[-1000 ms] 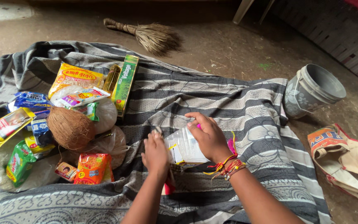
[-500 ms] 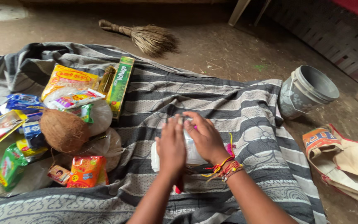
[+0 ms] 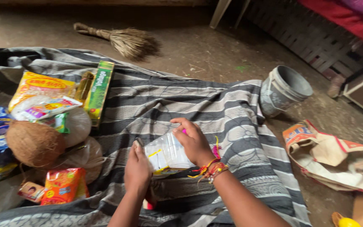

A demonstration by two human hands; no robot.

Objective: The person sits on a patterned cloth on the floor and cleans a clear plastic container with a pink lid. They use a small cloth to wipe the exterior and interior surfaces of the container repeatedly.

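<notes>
Clear packet (image 3: 167, 152) lies between your hands, long axis left-right: right hand (image 3: 194, 141) grips its top, left hand (image 3: 137, 168) closed on its left end.

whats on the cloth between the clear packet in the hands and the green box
Nothing lies there. In the head view, only bare striped cloth runs from the clear plastic packet, held by the left hand and right hand, up to the long green box.
</notes>
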